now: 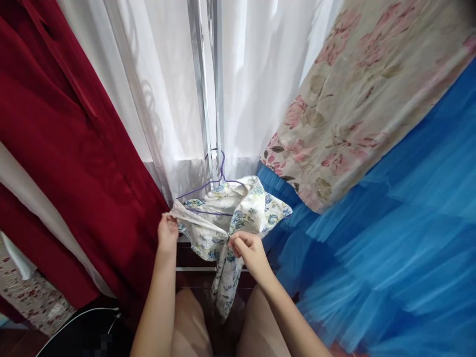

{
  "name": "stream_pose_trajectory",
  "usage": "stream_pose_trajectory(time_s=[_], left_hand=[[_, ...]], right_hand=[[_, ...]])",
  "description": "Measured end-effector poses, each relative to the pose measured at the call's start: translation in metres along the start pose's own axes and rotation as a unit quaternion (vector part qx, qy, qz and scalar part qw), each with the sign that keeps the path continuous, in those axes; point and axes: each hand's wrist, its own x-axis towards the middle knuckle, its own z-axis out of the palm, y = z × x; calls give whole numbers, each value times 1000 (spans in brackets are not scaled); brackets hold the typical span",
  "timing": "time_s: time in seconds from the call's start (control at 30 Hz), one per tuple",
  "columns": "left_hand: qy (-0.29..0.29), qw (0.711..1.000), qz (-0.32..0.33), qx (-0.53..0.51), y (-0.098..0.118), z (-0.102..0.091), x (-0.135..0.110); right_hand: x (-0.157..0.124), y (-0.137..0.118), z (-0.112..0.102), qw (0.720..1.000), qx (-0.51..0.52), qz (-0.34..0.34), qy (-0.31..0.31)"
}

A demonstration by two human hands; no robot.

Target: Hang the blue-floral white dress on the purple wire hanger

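Holding floral garment [241, 206] between both hands. Left hand [167, 232] grip pinched on garment's left edge; right hand [251, 250] grip clenched on fold at middle. Garment drapes over purple hanger [222, 173], just above hands, before white curtain [159, 99]. Red cloth [55, 148] at left, blue tulle [390, 238] at right.

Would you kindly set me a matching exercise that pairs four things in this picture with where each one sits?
Things:
1. red garment
2. blue tulle
3. purple hanger
4. pink-flowered cloth

Places:
a. upper right
b. centre, inside the blue-flowered garment gripped by the left hand and right hand
c. far left
d. lower right

Pairs: 1-c, 2-d, 3-b, 4-a.
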Motion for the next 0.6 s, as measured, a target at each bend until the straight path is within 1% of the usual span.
stream_pose_trajectory(time_s=[0.1,0.17,0.23,0.27,0.3,0.33,0.37,0.4,0.43,0.47,0.53,0.57,0.6], left_hand=[[-12,996,-75,35,-51,-12,-24],[-46,991,-112,57,-79,-16,-46],[-101,981,-145,76,-98,-16,-68],[-130,975,-160,83,-103,-14,-78],[-156,968,-174,86,-105,-11,-88],[-182,962,-182,88,-105,-7,-98],[-212,956,-180,89,-102,-2,-108],[-246,950,-170,91,-97,3,-117],[-286,941,-151,96,-89,9,-127],[-329,929,-129,105,-80,15,-136],[-421,892,-92,136,-60,25,-157],[-463,869,-83,155,-50,29,-168],[-502,843,-73,180,-41,32,-180]], right_hand=[[6,12,-23,998,30,8,52],[5,27,-46,994,32,16,103],[-3,49,-71,987,14,36,157],[-9,62,-82,983,0,52,179],[-17,76,-91,979,-19,73,187],[-25,88,-97,978,-40,97,180],[-32,99,-102,978,-62,130,151],[-39,106,-105,976,-88,155,121],[-44,109,-105,973,-118,164,109],[-46,108,-104,969,-151,156,120],[-45,94,-97,959,-203,95,175],[-41,83,-91,959,-207,67,182],[-37,71,-85,966,-191,57,161]])
